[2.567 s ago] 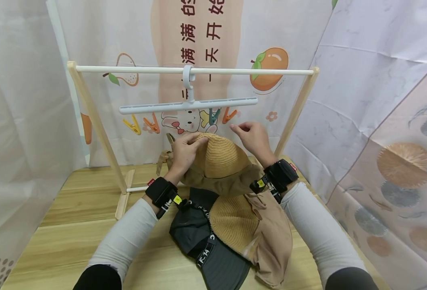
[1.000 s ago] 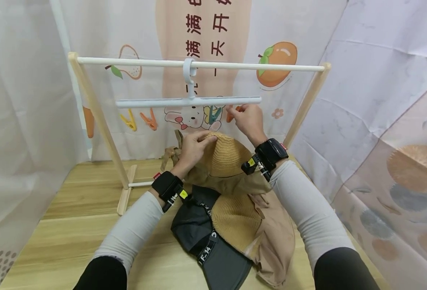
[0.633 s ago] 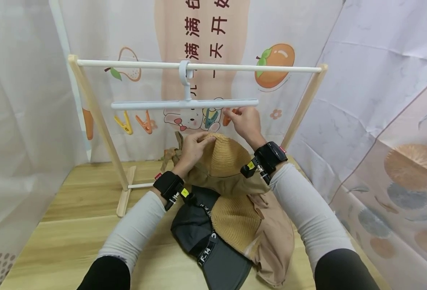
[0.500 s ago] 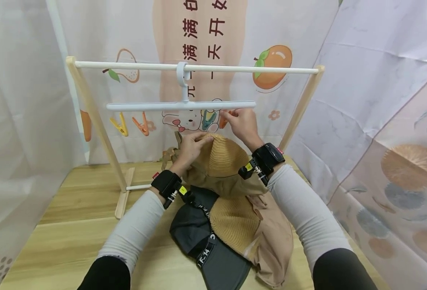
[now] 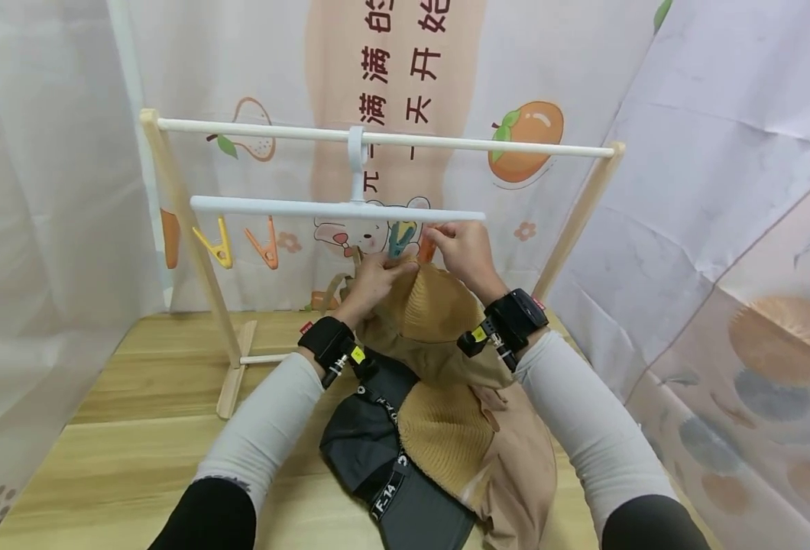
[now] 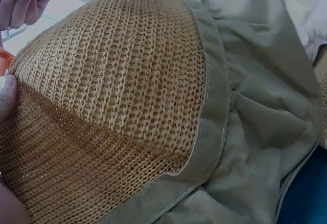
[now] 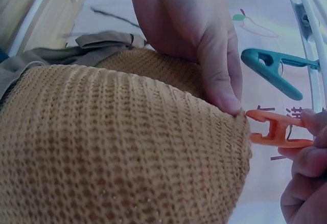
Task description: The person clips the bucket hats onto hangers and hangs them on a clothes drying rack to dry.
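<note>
My left hand (image 5: 372, 286) pinches the top of a tan knitted sun hat (image 5: 439, 309) with a beige cloth brim (image 6: 265, 55). My right hand (image 5: 470, 256) pinches the handles of an orange clip (image 7: 276, 128) under the right end of a pale blue hanger (image 5: 274, 206). In the right wrist view, the clip's jaws stand apart at the hat's peak, close to the left thumb. Whether cloth lies between them I cannot tell. A teal clip (image 7: 273, 70) hangs beside it. Part of the orange clip is hidden by my right fingers in the head view.
The hanger hooks over a white rod (image 5: 254, 131) on a wooden stand (image 5: 178, 191). A yellow clip (image 5: 218, 243) and another orange clip (image 5: 265, 244) hang left. A black cap (image 5: 370, 443) and a second tan hat (image 5: 446, 428) lie on the wooden table (image 5: 137, 451).
My right hand has reached the hanger and gripped the orange clip. My left hand has brought the hat's peak up close to it. The hanger has swung and its right end dips.
</note>
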Demonstrator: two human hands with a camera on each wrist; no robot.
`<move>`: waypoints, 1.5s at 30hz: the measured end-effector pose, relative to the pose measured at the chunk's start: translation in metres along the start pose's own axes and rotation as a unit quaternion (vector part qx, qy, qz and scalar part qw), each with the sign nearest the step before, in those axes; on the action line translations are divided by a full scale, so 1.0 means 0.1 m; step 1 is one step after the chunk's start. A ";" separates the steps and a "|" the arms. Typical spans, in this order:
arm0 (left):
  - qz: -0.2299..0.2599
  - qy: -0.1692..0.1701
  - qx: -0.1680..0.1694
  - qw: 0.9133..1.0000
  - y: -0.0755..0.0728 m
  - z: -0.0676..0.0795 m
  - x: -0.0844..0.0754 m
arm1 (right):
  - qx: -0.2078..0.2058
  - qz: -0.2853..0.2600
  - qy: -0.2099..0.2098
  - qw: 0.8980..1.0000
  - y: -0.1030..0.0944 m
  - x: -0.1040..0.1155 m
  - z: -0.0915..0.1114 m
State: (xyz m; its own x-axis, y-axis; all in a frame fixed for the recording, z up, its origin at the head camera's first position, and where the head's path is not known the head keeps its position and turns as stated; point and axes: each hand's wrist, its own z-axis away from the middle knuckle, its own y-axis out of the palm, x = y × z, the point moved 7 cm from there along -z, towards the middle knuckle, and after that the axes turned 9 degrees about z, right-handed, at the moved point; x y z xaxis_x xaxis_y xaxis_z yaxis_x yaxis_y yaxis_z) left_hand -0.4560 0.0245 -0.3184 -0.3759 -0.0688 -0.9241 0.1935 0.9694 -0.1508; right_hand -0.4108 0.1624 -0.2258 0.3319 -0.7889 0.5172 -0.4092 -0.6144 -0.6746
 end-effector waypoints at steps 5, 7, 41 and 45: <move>0.025 -0.003 0.007 1.000 0.10 -0.02 -0.01 | -0.015 -0.010 -0.001 1.000 -0.06 -0.02 0.06; 0.006 0.009 -0.003 1.000 0.09 -0.01 -0.03 | -0.012 -0.015 -0.010 1.000 -0.05 -0.02 0.09; 0.031 0.028 -0.035 0.999 0.05 0.04 -0.07 | 0.115 0.033 0.045 0.992 0.01 -0.28 0.27; 0.040 0.023 -0.039 0.998 0.03 0.05 -0.04 | 0.174 0.057 0.052 0.982 0.05 -0.41 0.35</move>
State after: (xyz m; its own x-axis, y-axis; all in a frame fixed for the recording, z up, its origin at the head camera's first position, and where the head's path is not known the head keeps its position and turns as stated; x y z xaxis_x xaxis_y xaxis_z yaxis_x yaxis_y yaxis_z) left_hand -0.4493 0.0264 -0.3174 -0.4031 0.0186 -0.9150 0.1547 0.9868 -0.0480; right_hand -0.3965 0.1928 -0.2689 0.2055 -0.8601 0.4668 -0.1183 -0.4953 -0.8606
